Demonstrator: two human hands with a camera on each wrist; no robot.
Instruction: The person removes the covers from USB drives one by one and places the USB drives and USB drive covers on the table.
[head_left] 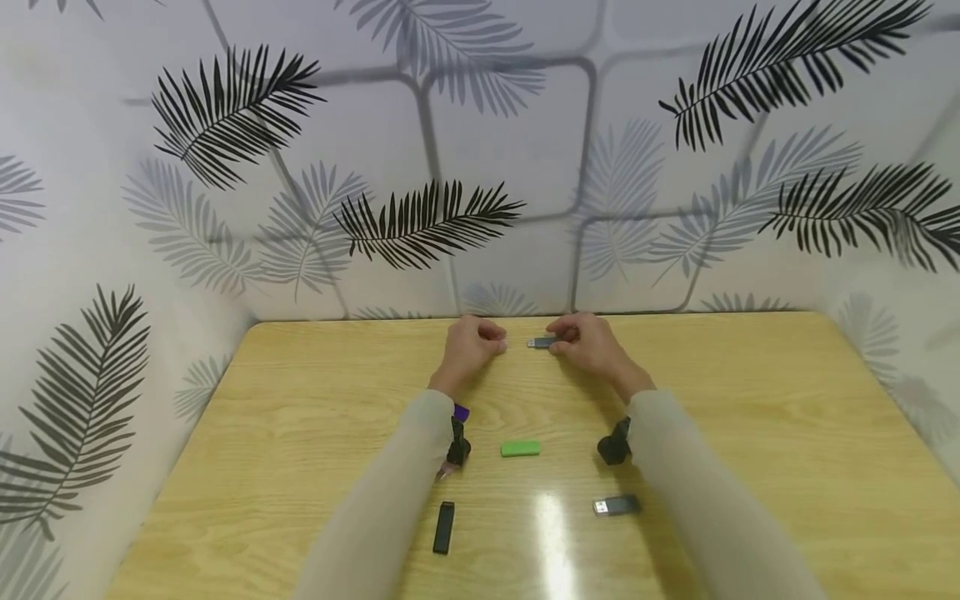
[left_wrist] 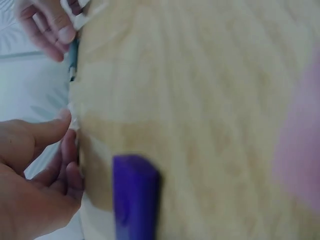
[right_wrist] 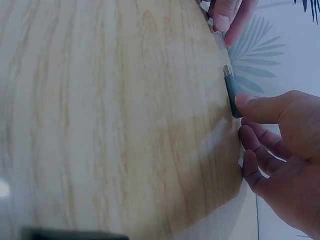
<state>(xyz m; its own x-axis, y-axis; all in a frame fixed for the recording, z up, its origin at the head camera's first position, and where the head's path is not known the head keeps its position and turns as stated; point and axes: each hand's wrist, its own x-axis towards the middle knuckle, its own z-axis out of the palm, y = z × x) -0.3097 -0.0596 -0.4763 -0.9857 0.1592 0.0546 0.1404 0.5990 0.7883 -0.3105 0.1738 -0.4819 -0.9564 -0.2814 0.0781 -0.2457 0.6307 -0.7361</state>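
At the far edge of the table, my right hand (head_left: pixel 592 343) pinches a dark grey USB stick (head_left: pixel 542 342) between thumb and fingers. Its metal plug points left, toward my left hand (head_left: pixel 468 346). In the right wrist view the thumb presses the rear end of this stick (right_wrist: pixel 232 95). My left hand holds a small clear cap (right_wrist: pixel 220 40) at its fingertips, mostly covered by them. A short gap separates cap and plug. Below the left hand in the left wrist view lies a purple USB stick (left_wrist: pixel 135 195), partly hidden by the sleeve in the head view.
A green USB stick (head_left: pixel 521 448) lies mid-table between the forearms. Nearer are a black stick (head_left: pixel 443 527) on the left and another dark USB stick (head_left: pixel 617 505) with a bare metal plug on the right. A pinkish object (head_left: pixel 447 471) peeks out beside the left sleeve. Leaf-patterned wall covering (head_left: pixel 510 267) stands behind the table.
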